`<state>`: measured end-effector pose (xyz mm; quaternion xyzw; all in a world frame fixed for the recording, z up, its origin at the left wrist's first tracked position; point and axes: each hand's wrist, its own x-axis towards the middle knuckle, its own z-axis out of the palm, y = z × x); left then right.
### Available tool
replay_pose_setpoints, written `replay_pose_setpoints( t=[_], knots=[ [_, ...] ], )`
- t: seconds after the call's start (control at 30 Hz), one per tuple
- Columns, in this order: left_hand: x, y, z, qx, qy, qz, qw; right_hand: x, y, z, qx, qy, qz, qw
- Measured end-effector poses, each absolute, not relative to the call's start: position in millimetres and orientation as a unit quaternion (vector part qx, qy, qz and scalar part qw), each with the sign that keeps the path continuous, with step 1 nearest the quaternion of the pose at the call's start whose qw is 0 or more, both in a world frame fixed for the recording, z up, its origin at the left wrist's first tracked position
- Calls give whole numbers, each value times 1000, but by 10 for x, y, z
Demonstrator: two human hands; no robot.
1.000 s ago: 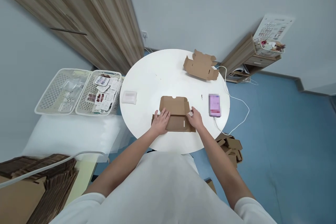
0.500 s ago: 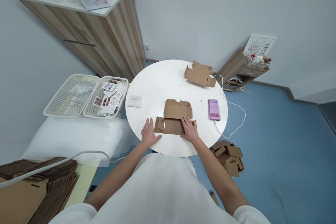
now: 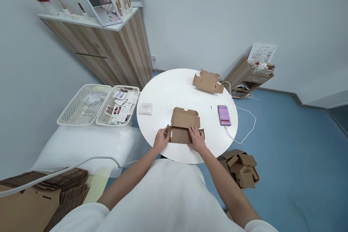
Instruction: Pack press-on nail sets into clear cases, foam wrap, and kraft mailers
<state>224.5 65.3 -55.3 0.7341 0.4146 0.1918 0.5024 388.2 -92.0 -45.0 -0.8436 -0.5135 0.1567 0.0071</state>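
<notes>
Evidently light and stiff yet easily creased, the flat brown die-cut cardboard box blank [image 3: 183, 127] lay near the round white table's [image 3: 163, 94] front edge; the left hand [image 3: 161, 140] pinched its left end flap, the right hand [image 3: 196, 140] was pressed flat, fingers together, upon it.

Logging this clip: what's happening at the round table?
A person is folding a flat cardboard box blank on the white round table. The left hand grips its left end flap; the right hand presses flat on its right part. Another part-folded box and a phone lie farther off.
</notes>
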Motion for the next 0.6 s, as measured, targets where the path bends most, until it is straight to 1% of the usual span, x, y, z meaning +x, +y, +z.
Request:
replay_pose_setpoints(
  t=[0.13,0.27,0.4,0.6],
  knots=[
    [2242,583,-483,757,377,174,505,3817,-870,-440,-843,-513,161,14],
    [2263,561,-476,793,361,172,460,3722,-808,-443,-849,-504,156,23],
    [2212,660,-535,789,380,170,452,3616,-757,-446,-851,-503,151,23],
    [2178,827,-603,743,454,106,481,3533,-644,-430,-857,-493,153,3]
  ],
)
